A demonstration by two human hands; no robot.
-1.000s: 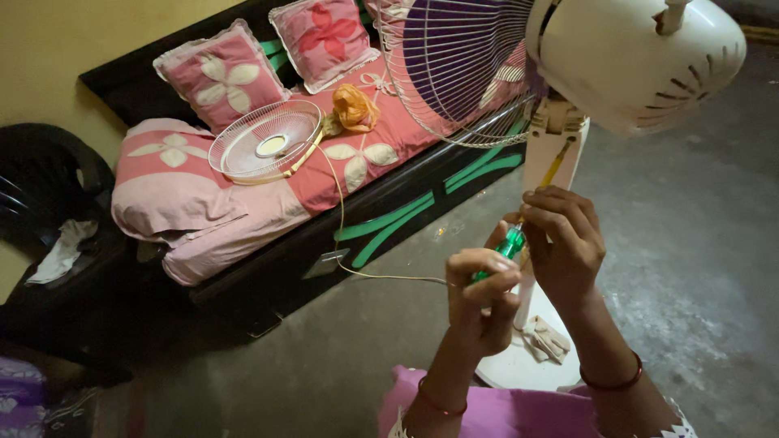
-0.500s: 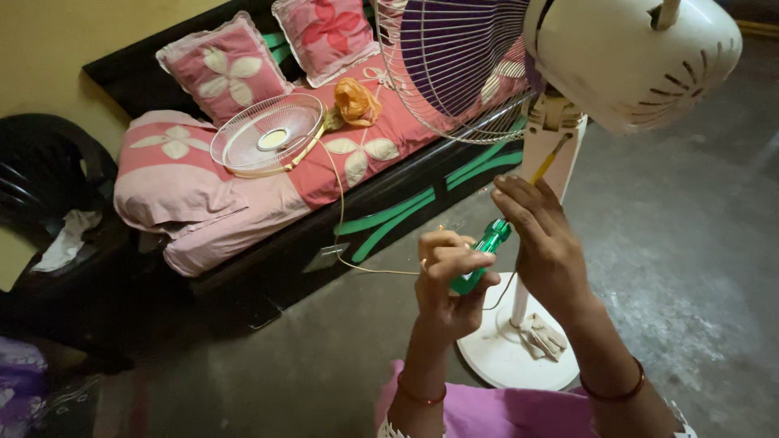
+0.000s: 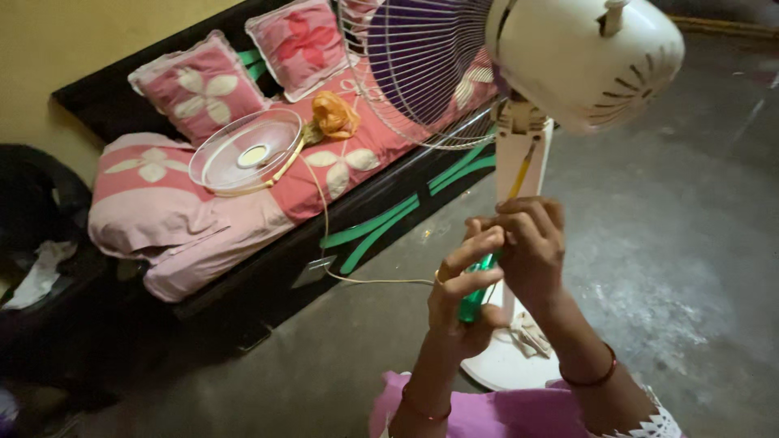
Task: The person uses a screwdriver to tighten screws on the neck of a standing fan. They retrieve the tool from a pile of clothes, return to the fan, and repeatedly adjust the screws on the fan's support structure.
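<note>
From the head view, the left hand [image 3: 466, 296] curls around the green handle of a screwdriver [image 3: 475, 292], its fingers closed loosely about it while the index finger stretches up toward the other hand. The right hand [image 3: 527, 247] sits just above and touching, its fingers pinched shut around the upper part of the tool, so the tip is hidden and I cannot tell what it meets. Directly beyond both hands rises the white pole [image 3: 519, 166] of a standing fan, with a thin yellow shaft running down its face toward the right hand. Above the hands hangs the cream motor housing [image 3: 584, 61], and to its left the wire grille [image 3: 422, 69]. Below the hands lies the round white base [image 3: 507, 365] on the grey floor [image 3: 690, 243]. Far to the left of the left hand, a loose white fan guard [image 3: 247, 154] and an orange cloth [image 3: 335, 113] rest on a pink-covered couch [image 3: 203, 219] with flowered cushions [image 3: 203, 89]; a cord trails from there toward the hands. The step in hand looks like working a fastening on the pole; the next move would seem to call for a steady, square grip on the handle.
</note>
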